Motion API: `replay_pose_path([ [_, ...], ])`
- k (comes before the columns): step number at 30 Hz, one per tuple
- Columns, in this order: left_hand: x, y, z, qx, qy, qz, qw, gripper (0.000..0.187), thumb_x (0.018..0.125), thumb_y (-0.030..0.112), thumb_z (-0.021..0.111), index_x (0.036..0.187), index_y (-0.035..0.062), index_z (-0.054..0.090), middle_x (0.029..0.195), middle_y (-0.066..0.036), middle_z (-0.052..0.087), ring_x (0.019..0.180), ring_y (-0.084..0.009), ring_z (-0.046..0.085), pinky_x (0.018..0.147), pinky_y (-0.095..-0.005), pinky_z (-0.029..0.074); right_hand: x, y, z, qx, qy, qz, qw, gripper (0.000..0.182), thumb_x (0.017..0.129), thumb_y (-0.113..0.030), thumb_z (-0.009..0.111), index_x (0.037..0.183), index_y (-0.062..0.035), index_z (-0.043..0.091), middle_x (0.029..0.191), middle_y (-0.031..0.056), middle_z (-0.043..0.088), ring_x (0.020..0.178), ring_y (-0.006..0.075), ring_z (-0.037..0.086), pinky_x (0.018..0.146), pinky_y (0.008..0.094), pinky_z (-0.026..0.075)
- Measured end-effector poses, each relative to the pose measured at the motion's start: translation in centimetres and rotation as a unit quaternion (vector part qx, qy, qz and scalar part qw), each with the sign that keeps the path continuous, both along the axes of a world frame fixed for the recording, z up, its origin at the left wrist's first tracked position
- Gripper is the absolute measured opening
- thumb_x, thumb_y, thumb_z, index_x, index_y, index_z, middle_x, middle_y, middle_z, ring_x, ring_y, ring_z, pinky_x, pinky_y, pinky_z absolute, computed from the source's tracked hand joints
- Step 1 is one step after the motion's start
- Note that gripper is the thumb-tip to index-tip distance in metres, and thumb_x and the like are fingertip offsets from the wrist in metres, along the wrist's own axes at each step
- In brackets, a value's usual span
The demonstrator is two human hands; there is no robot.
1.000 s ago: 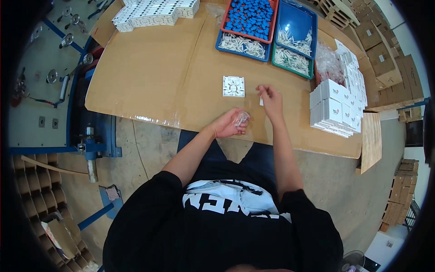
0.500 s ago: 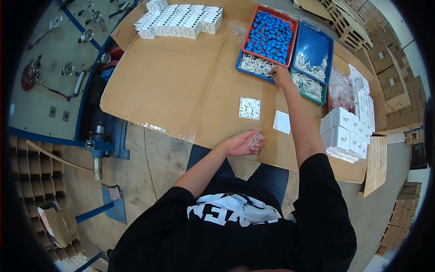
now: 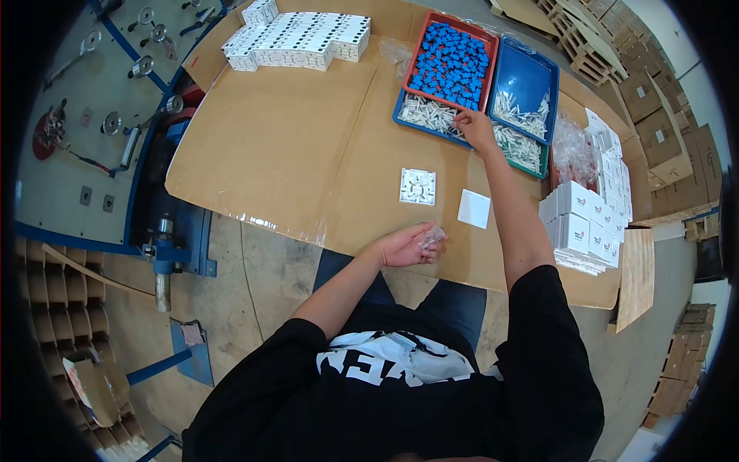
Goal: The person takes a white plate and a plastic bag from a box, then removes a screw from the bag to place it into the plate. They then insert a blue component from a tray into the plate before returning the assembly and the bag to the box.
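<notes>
My left hand [image 3: 412, 245] is palm up at the table's near edge, fingers curled round a crumpled clear plastic bag [image 3: 433, 236]. My right hand [image 3: 473, 127] reaches to the blue tray of white plugs [image 3: 428, 113], just below the red tray of blue parts [image 3: 453, 65]. Its fingers are drawn together at the tray's right side; what they hold, if anything, is too small to make out. Between my hands lie a white square frame [image 3: 417, 186] and a flat white square plate [image 3: 474, 209] on the cardboard.
Stacked white boxes [image 3: 300, 40] stand at the back left, more white boxes [image 3: 589, 227] at the right. A second blue tray [image 3: 526, 85] rests over a green tray [image 3: 523, 149]. A clear plastic heap [image 3: 573, 150] lies beside them. A machine panel [image 3: 88, 115] is at the left.
My right hand has lifted slightly at the tray of white plugs, and its fingers show more clearly. The whole view has shifted a little; my left hand keeps its hold on the bag.
</notes>
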State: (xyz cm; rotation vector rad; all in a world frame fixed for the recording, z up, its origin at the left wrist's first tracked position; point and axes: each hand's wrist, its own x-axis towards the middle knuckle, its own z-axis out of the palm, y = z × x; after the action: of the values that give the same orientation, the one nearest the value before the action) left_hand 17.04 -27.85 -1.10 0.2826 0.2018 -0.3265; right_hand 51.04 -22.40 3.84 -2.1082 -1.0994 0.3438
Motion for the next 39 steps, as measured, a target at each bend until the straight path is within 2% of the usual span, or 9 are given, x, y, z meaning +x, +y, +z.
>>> replay_pose_path([
  [6,0.1,0.2,-0.3,-0.008,-0.025,-0.003,1.0,0.052,0.108,0.052,0.041,0.121,0.0055,0.061,0.085,-0.002,0.055,0.077,-0.0148,0.049,0.077,-0.0295,0.043,0.6,-0.5,-1.2,0.09,0.05,-0.004,0.995,0.014,0.083,-0.011,0.081,0.094,-0.0028,0.075,0.075,0.003,0.069,0.068,0.0093,0.058,0.064,0.0281,0.047],
  [9,0.2,0.2,-1.0,-0.024,-0.011,-0.001,1.0,0.054,0.107,0.052,0.041,0.126,0.0044,0.06,0.086,-0.002,0.056,0.079,-0.0162,0.051,0.08,-0.0331,0.045,-0.1,-1.2,-0.6,0.092,-0.018,-0.018,0.995,0.014,0.083,-0.01,0.081,0.093,-0.0024,0.075,0.076,0.0028,0.071,0.069,0.0084,0.06,0.064,0.0273,0.047],
  [12,0.3,0.1,-1.7,-0.046,-0.008,0.017,0.999,0.054,0.107,0.052,0.042,0.124,0.0043,0.061,0.089,-0.003,0.058,0.081,-0.0161,0.053,0.082,-0.0317,0.046,-1.3,-2.5,-1.0,0.132,0.034,-0.064,0.989,0.015,0.084,-0.014,0.081,0.094,-0.0054,0.075,0.078,0.0046,0.072,0.07,0.0123,0.063,0.065,0.0292,0.049],
  [15,-0.1,0.2,-1.2,-0.062,-0.032,0.026,0.997,0.054,0.107,0.051,0.042,0.124,0.003,0.061,0.095,-0.004,0.061,0.084,-0.0168,0.057,0.085,-0.0327,0.048,-6.2,-5.5,0.8,0.196,0.2,-0.03,0.96,0.02,0.085,-0.011,0.082,0.096,-0.0002,0.069,0.081,0.0038,0.072,0.076,0.0073,0.064,0.068,0.0228,0.049],
  [22,0.2,0.1,-1.6,-0.046,-0.057,0.022,0.997,0.052,0.108,0.048,0.041,0.125,0.0028,0.06,0.1,-0.006,0.064,0.09,-0.0175,0.06,0.088,-0.0342,0.05,-18.9,-17.7,0.9,0.147,0.334,-0.015,0.931,0.014,0.087,-0.004,0.078,0.097,-0.0004,0.07,0.085,0.0016,0.071,0.076,0.0057,0.062,0.066,0.0214,0.046],
  [29,-0.1,-0.3,-0.7,0.012,-0.053,0.032,0.998,0.043,0.108,0.046,0.044,0.119,0.0068,0.06,0.101,-0.004,0.063,0.091,-0.0165,0.059,0.09,-0.0336,0.05,-21.3,-20.4,1.4,0.122,0.265,-0.034,0.956,0.01,0.087,-0.007,0.078,0.094,-0.0021,0.073,0.083,0.0004,0.07,0.072,0.0057,0.058,0.066,0.0223,0.047],
  [35,-0.6,-0.2,-1.4,0.031,-0.07,0.047,0.996,0.041,0.108,0.045,0.046,0.118,0.0081,0.061,0.101,-0.005,0.064,0.092,-0.0171,0.06,0.091,-0.0352,0.051,-22.2,-20.2,0.9,0.181,0.268,0.043,0.945,0.02,0.097,-0.014,0.069,0.101,0.0049,0.073,0.096,0.005,0.071,0.081,0.01,0.063,0.071,0.0266,0.05],
  [38,-0.6,-0.3,-1.5,0.037,-0.067,0.044,0.996,0.04,0.108,0.044,0.046,0.118,0.0086,0.061,0.101,-0.006,0.065,0.092,-0.0177,0.061,0.092,-0.036,0.051,-22.7,-20.2,2.2,0.128,0.254,0.018,0.959,0.027,0.1,-0.02,0.064,0.101,0.0056,0.073,0.104,0.0109,0.071,0.088,0.0186,0.067,0.077,0.0324,0.052],
  [39,-0.6,-0.3,-1.5,0.048,-0.065,0.047,0.996,0.039,0.108,0.043,0.046,0.118,0.0093,0.061,0.101,-0.006,0.065,0.092,-0.0181,0.061,0.092,-0.0363,0.051,-22.7,-20.2,2.8,0.089,0.145,0.045,0.984,0.029,0.1,-0.023,0.064,0.101,0.0046,0.073,0.105,0.0129,0.07,0.091,0.0233,0.067,0.079,0.0349,0.052],
])
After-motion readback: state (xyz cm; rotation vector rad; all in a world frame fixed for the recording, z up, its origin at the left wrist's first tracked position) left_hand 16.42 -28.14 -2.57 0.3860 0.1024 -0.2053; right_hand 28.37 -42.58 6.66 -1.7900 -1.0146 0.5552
